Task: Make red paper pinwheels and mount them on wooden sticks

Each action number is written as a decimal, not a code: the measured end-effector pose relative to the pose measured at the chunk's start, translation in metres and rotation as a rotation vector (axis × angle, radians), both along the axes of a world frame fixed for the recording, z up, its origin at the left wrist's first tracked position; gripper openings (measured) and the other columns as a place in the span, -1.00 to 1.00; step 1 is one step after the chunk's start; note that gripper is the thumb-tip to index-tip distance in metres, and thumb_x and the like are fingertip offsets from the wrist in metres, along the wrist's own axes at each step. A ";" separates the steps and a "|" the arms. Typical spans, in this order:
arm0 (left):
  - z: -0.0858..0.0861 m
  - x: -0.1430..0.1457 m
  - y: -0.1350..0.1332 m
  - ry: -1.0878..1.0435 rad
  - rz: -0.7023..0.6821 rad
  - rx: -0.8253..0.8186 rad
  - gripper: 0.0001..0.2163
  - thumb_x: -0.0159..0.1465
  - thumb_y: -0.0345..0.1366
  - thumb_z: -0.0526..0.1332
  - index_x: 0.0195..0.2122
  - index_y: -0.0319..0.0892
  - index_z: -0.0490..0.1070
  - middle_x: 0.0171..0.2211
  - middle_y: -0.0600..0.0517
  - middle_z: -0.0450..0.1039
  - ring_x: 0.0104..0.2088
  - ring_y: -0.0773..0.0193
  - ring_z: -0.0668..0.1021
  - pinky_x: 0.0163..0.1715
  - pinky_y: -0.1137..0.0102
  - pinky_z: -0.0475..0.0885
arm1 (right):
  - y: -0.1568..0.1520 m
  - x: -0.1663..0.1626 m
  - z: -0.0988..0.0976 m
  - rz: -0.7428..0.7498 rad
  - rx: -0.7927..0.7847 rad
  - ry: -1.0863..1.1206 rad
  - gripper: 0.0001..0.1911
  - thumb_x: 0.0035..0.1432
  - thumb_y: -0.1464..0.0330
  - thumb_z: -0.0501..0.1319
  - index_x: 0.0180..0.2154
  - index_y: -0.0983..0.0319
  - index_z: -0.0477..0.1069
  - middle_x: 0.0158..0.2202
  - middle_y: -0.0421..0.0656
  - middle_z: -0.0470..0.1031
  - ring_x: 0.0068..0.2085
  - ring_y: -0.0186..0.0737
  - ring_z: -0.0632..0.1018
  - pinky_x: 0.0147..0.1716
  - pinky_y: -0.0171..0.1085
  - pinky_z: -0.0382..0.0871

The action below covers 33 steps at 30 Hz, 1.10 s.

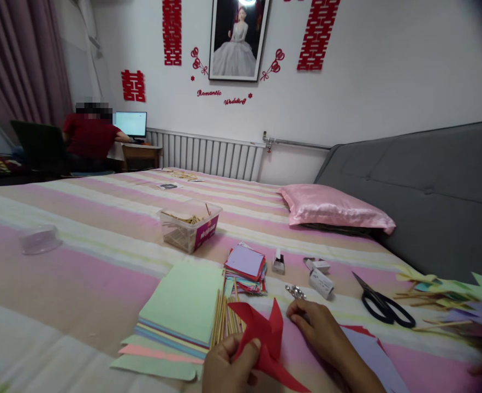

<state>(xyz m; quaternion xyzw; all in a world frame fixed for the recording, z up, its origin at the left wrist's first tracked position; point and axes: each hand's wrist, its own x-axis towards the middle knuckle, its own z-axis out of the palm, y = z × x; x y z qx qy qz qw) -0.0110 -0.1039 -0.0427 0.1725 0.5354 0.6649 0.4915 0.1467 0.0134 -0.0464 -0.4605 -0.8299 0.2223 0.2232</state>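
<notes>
Red paper pinwheel [267, 333], low and right of centre, above the bed: matte, its pointed blades flaring outward, three tips visible. Our left hand [234, 363] pinches it, thumb pressed on its face. Our right hand [320, 327] has its fingers curled down beside the bed's small metal pins; we cannot tell whether they grip one.

Beneath lies a broad bed [81, 295], its sheet striped pink, cream and tan. Beyond it we see a pale wall [380, 71], then a grey padded headboard [421, 174] at right and a mauve curtain [23, 60] at far left. A white radiator [208, 158] runs below a framed portrait [236, 49]. A person in a red top [89, 136] sits by a lit monitor [132, 123].

On the sheet, from larger to smaller: a shiny pink pillow [334, 207], a stack of coloured paper [183, 300] topped with pale green, a clear tub [206, 234] of sticks, black-handled scissors [375, 295], a pile of small paper squares [247, 261], and the silvery metal pins [296, 292].
</notes>
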 end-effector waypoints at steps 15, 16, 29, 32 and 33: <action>-0.021 -0.003 0.005 -0.011 -0.034 -0.011 -0.69 -0.24 -0.12 0.35 -0.61 -0.31 0.50 -0.74 0.03 0.38 -0.71 0.40 0.30 -0.68 0.48 0.16 | 0.004 0.000 -0.004 -0.033 0.036 -0.058 -0.71 0.01 0.46 0.01 -0.42 0.15 0.50 -0.41 -0.18 0.57 -0.31 -0.12 0.51 -0.27 -0.25 0.25; -0.021 -0.003 0.006 -0.015 -0.030 -0.004 -0.70 -0.24 -0.12 0.35 -0.61 -0.30 0.50 -0.74 0.03 0.38 -0.71 0.40 0.30 -0.68 0.48 0.17 | 0.004 0.001 -0.003 -0.029 0.033 -0.060 -0.71 0.00 0.47 0.01 -0.42 0.16 0.50 -0.41 -0.18 0.58 -0.31 -0.13 0.51 -0.28 -0.26 0.25; -0.014 -0.002 0.004 0.010 0.005 -0.002 -0.72 -0.24 -0.14 0.34 -0.65 -0.30 0.47 -0.77 0.07 0.32 -0.74 0.44 0.25 -0.70 0.50 0.13 | 0.002 0.006 -0.002 -0.005 0.002 -0.070 -0.74 0.01 0.42 0.03 -0.43 0.16 0.50 -0.38 -0.18 0.58 -0.30 -0.15 0.52 -0.31 -0.29 0.26; -0.009 -0.002 0.002 0.017 0.006 -0.016 -0.74 -0.24 -0.18 0.34 -0.65 -0.32 0.45 -0.77 0.08 0.31 -0.74 0.48 0.22 -0.70 0.52 0.08 | 0.002 0.003 -0.002 -0.022 0.008 -0.071 -0.74 0.01 0.44 0.01 -0.44 0.16 0.47 -0.40 -0.19 0.57 -0.31 -0.17 0.52 -0.32 -0.31 0.25; -0.007 -0.002 0.001 0.026 0.002 -0.022 -0.74 -0.23 -0.19 0.33 -0.65 -0.32 0.46 -0.78 0.09 0.30 -0.75 0.49 0.21 -0.70 0.53 0.06 | 0.002 0.002 -0.001 -0.029 0.012 -0.074 -0.75 0.01 0.45 0.01 -0.44 0.16 0.46 -0.40 -0.19 0.56 -0.31 -0.17 0.51 -0.32 -0.31 0.25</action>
